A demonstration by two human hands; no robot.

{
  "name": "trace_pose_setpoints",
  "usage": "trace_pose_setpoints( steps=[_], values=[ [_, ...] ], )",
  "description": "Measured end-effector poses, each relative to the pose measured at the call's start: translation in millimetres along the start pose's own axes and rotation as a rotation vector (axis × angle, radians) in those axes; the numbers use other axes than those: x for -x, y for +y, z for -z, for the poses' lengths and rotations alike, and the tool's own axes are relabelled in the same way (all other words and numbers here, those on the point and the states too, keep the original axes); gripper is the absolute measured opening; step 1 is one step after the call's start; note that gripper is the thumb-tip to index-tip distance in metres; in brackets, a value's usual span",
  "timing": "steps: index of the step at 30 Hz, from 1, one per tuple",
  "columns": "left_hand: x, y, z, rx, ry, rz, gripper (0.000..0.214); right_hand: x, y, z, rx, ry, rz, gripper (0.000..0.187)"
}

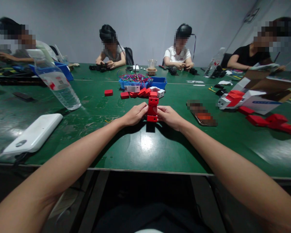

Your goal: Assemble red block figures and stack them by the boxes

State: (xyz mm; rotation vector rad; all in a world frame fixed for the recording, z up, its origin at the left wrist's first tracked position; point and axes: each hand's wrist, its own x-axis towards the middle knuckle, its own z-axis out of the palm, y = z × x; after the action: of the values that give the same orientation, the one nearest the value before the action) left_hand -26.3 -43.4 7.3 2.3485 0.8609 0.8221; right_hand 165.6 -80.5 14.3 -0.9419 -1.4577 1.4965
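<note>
- Across the foreground stretches the smooth green table [126,155], its near edge just ahead of your lap.
- Beyond your hands sit two blue plastic bins [163,83], one heaped with tangled multicoloured wires [135,78]; loose red rectangular blocks [142,93] lie before them.
- Your left hand [135,115] and right hand [170,117] both grip narrowly, fingers closed on opposite sides of one piece.
- Between them, upright, is that red blocky piece with round holes [152,108]; I cannot tell whether it touches the table.
- Your step looks like steadying or working this piece two-handed; the next move seems to call for even pressure from both sides, without tilting it.
</note>
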Motion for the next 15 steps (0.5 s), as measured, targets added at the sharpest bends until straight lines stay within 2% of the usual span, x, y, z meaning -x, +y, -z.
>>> trace_pose_setpoints(
  steps=[15],
  values=[
    [1.2, 0.8, -0.8, -0.114, 0.017, -0.040, 0.033, -2.4, 3.0, 0.8, -0.012, 0.001, 0.001, 0.042]
  ],
)
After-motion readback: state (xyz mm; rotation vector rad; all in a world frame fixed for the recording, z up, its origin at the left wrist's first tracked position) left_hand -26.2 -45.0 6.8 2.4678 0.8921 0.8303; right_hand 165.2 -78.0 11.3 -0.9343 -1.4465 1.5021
